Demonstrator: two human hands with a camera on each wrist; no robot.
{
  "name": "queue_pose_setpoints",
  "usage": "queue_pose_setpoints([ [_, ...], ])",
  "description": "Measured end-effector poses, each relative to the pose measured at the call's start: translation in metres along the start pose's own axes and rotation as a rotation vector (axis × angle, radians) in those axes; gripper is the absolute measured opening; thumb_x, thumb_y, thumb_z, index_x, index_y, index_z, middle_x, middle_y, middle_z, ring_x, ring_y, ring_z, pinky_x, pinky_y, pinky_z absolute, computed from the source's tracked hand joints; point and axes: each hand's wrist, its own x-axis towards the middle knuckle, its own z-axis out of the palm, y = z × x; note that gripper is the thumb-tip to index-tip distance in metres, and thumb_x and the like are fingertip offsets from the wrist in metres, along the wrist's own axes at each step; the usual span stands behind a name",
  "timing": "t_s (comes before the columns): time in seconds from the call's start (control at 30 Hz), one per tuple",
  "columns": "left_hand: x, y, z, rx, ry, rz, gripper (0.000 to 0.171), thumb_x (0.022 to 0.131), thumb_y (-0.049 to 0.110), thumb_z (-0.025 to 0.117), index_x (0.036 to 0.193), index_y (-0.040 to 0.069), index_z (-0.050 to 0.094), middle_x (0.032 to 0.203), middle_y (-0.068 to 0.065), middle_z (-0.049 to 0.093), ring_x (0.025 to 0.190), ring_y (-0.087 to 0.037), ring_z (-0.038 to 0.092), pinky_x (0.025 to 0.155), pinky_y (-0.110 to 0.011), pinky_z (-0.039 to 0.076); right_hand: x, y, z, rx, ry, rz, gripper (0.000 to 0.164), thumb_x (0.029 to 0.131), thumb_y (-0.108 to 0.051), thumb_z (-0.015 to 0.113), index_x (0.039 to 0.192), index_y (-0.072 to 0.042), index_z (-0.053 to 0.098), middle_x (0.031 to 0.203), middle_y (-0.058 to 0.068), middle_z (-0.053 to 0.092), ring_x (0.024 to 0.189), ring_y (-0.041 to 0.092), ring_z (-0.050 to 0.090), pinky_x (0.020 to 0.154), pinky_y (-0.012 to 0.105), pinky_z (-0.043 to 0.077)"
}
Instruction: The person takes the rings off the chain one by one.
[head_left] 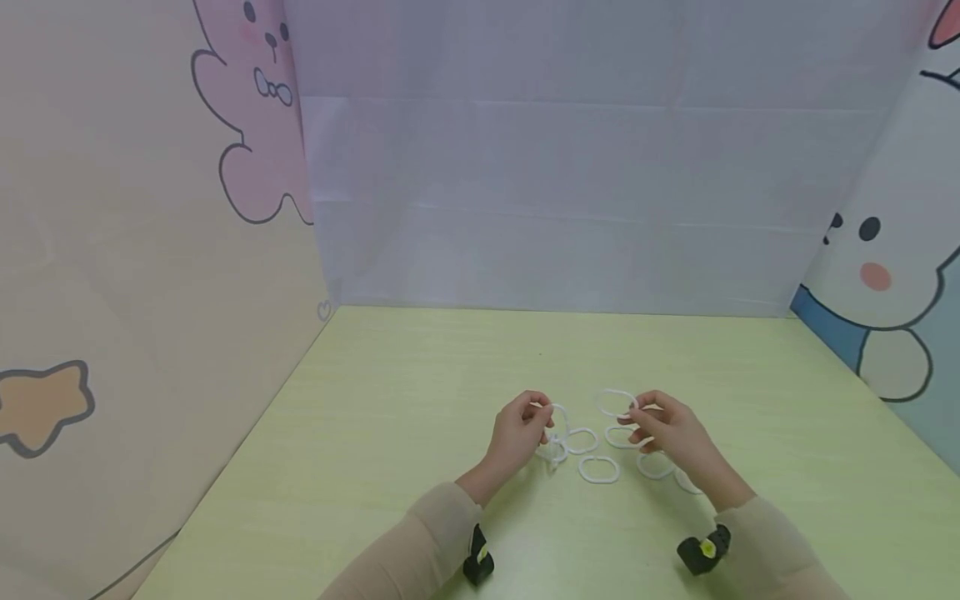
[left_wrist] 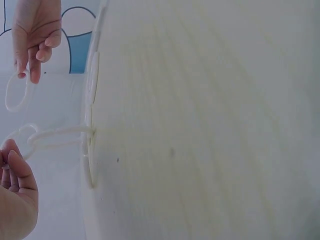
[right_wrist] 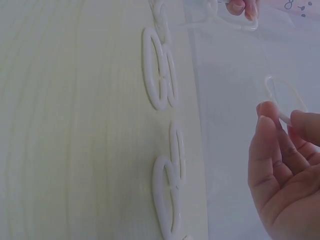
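Observation:
My left hand (head_left: 517, 427) grips a white oval plastic link (head_left: 566, 415) between thumb and fingers. Another link (left_wrist: 60, 131) hangs from it toward the table in the left wrist view, over a small white cluster (head_left: 555, 460). To the right, my right hand (head_left: 671, 429) pinches a single white oval link (head_left: 617, 391) by one end, raised above the table. Thumb and fingertips meet on that link's edge in the right wrist view, and its far end points toward the left hand. A gap separates the two held links.
Several loose white links lie flat on the pale yellow-green table (head_left: 420, 367): one link (head_left: 599, 482) between the hands, others below the right hand, such as a link (head_left: 656, 477). Cartoon-printed sheets and a plain white sheet (head_left: 555, 258) stand around the table.

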Motion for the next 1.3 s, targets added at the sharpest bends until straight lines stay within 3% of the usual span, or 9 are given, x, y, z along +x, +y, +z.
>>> queue_pose_setpoints([
  [0.3, 0.0, 0.002, 0.0, -0.004, -0.001, -0.004, 0.011, 0.093, 0.01, 0.056, 0.096, 0.0, 0.059, 0.076, -0.018, 0.062, 0.049, -0.008, 0.05, 0.044, -0.018, 0.038, -0.004, 0.002, -0.007, -0.024, -0.007, 0.02, 0.017, 0.096, -0.011, 0.05, 0.101, 0.004, 0.045, 0.101, 0.022, 0.063, 0.07, 0.018, 0.061, 0.059, 0.032, 0.052],
  [0.7, -0.001, 0.002, 0.001, -0.006, 0.001, -0.02, 0.005, 0.093, 0.01, 0.056, 0.093, 0.006, 0.059, 0.078, -0.022, 0.062, 0.05, -0.008, 0.05, 0.045, -0.018, 0.038, -0.01, 0.005, -0.011, -0.039, -0.029, 0.051, 0.019, 0.096, -0.011, 0.05, 0.102, 0.005, 0.045, 0.1, 0.021, 0.064, 0.069, 0.017, 0.06, 0.06, 0.031, 0.051],
  [1.0, -0.002, 0.002, 0.001, 0.008, 0.008, -0.011, 0.005, 0.092, 0.01, 0.056, 0.093, 0.006, 0.059, 0.073, -0.013, 0.062, 0.049, -0.008, 0.05, 0.046, -0.019, 0.04, -0.012, 0.011, -0.015, -0.068, -0.053, 0.078, 0.019, 0.095, -0.011, 0.05, 0.103, 0.006, 0.045, 0.097, 0.02, 0.065, 0.069, 0.019, 0.061, 0.06, 0.033, 0.051],
  [1.3, -0.003, 0.004, 0.001, 0.007, 0.0, -0.011, 0.006, 0.093, 0.011, 0.056, 0.094, 0.006, 0.059, 0.077, -0.019, 0.062, 0.05, -0.008, 0.05, 0.046, -0.019, 0.039, -0.015, 0.015, -0.016, -0.077, -0.082, 0.104, 0.017, 0.095, -0.01, 0.049, 0.103, 0.005, 0.046, 0.096, 0.018, 0.065, 0.069, 0.019, 0.059, 0.057, 0.033, 0.051],
])
